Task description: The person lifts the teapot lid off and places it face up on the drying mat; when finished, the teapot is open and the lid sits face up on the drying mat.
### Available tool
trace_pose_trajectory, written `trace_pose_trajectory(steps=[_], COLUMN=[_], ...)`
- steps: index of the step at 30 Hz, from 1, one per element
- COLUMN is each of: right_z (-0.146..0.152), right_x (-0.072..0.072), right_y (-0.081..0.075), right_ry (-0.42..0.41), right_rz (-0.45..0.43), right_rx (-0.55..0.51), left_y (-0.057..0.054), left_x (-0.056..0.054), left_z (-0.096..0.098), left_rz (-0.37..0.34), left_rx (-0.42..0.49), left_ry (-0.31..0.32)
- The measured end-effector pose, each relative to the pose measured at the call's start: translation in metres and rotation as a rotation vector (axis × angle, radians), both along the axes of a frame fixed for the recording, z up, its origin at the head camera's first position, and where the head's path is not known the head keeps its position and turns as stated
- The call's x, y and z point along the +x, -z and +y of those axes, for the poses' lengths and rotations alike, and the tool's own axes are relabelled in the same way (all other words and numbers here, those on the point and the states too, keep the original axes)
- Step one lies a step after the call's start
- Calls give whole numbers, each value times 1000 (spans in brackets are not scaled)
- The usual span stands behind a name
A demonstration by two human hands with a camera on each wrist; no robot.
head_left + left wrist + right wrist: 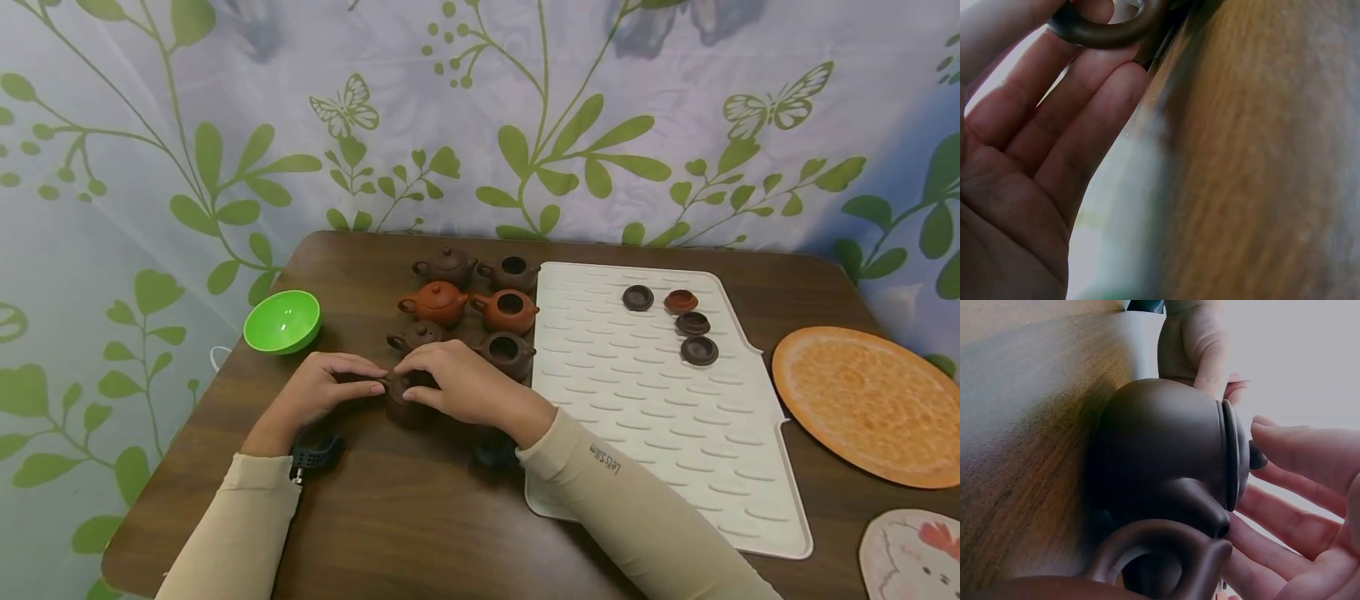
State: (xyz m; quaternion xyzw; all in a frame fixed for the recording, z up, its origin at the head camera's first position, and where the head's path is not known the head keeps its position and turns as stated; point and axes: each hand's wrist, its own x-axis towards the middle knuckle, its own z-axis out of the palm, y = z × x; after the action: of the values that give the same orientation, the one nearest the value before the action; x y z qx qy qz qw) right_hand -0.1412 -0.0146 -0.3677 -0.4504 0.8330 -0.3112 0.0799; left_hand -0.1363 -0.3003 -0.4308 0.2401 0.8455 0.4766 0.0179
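Observation:
A dark brown teapot (1154,444) stands on the table, its lid (1235,456) seated on top. My left hand (326,387) pinches its ring-shaped handle (1110,31) between thumb and fingers. My right hand (457,383) is over the lid, thumb on one side of the knob (1257,456) and fingers on the other. In the head view that hand partly covers the teapot. Another teapot's handle (1147,531) sits beside the spout in the right wrist view. Behind my hands stand lidded teapots, including an orange-red one (437,303), and lidless teapots, one orange-red (508,310).
A white ribbed mat (637,417) lies to the right, bearing several loose lids (699,350). On the left stands a green bowl (282,322). An orange round placemat (870,404) and a cartoon-printed mat (911,558) lie at the far right.

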Motion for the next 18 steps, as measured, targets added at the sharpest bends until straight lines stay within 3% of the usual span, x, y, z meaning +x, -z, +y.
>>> trace_pose_trajectory(steps=[18], right_z=[3], right_x=[-2], right_y=[8], right_ry=[27], right_rz=[11], right_rx=[-39], left_y=[3], left_x=[1], left_z=[2], left_rz=[36], left_rx=[18], left_ry=[-7])
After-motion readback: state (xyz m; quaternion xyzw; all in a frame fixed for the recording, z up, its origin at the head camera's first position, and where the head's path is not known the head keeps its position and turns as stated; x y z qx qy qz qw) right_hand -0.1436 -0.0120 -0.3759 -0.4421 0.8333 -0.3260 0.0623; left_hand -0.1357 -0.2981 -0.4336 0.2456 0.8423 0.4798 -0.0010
